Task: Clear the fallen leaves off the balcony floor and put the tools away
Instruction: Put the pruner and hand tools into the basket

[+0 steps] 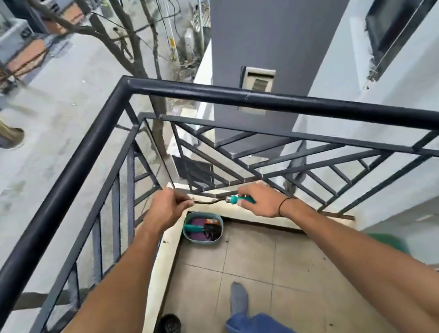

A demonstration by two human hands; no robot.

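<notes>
My right hand [259, 199] grips the teal handle of a small garden tool [234, 199]. Its thin dark metal shaft runs left to my left hand [165, 209], which is closed around the tool's head; the head itself is hidden in the fist. Both hands hover above the balcony corner. Directly below them a teal oval basket [187, 232] sits on the tiled floor [258, 262], holding another teal-handled tool and dark items on a purple lining.
A black metal railing [258, 95] wraps the corner, above a cream curb [158, 274]. Two small black pots [168, 325] stand by the left curb. My socked foot [238, 295] is on the tiles. A green object [388, 239] lies at the right edge.
</notes>
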